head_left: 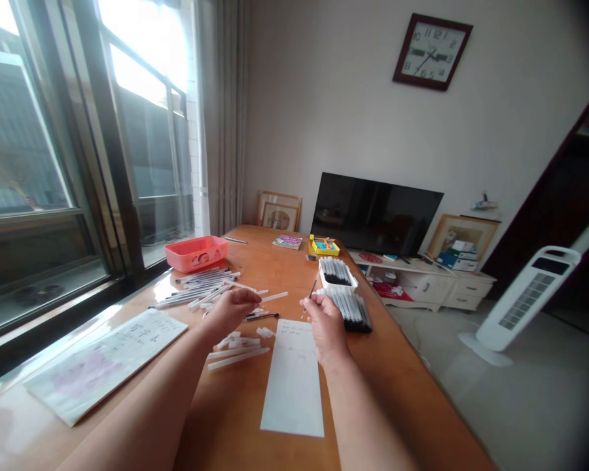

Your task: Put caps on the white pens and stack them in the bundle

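My left hand point(236, 306) is closed, with a translucent white pen barrel point(275, 296) sticking out to the right from its fingertips. Between thumb and finger of my right hand point(326, 320) is a thin dark pen refill point(313, 289), held nearly upright above the top of a paper strip point(292, 392) with handwriting. Loose pen barrels and refills point(209, 281) lie beyond my left hand. A black pen part point(262, 316) and short white pieces point(238, 341) are just below it. Beyond my right hand, pens with black caps point(351, 309) lie in rows.
A pink plastic box point(196, 254) stands by the window; a writing booklet point(112, 360) lies at the left. Farther back are a white container point(341, 282) of pens, a small colourful book point(287, 242) and a yellow box point(324, 246). The table's right edge point(422, 366) drops to the floor.
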`<state>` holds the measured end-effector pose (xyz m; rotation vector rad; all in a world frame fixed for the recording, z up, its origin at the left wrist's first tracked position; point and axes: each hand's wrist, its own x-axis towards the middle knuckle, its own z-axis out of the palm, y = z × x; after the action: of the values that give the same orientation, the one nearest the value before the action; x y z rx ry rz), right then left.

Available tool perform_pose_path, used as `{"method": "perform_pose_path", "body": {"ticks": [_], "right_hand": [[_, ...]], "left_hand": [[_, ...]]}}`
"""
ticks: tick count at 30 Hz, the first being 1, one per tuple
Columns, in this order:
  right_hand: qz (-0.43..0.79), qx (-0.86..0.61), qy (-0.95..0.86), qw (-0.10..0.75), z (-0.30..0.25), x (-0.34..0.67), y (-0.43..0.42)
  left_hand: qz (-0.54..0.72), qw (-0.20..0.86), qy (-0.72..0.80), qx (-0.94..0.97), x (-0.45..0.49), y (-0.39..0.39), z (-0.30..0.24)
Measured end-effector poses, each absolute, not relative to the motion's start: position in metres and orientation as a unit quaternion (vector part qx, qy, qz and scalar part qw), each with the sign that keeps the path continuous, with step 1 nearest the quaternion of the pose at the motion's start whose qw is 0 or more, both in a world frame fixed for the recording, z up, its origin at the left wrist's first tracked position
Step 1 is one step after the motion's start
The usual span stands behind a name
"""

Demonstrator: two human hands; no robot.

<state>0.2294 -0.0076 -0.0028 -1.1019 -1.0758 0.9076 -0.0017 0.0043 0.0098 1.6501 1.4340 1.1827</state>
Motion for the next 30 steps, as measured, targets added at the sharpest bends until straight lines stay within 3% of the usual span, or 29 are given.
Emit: {"method": "perform_pose_path", "body": {"ticks": [3,7,30], "right_hand": [[0.454,-0.448,-0.358,0.682,0.005,0.239,-0.005],[0.481,-0.398,-0.265,0.735,0.014,0.250,-0.003],[0.541,-0.400,-0.282,0.684,0.018,0.242,-0.012]], "left_hand": [[0.476,0.456,0.470,0.587,0.007,-0.005,0.018],[0.477,0.518,0.422,0.571,0.012,-0.013,0.025],[0.485,0.588,0.346,0.547,0.015,-0.013,0.020]]}}
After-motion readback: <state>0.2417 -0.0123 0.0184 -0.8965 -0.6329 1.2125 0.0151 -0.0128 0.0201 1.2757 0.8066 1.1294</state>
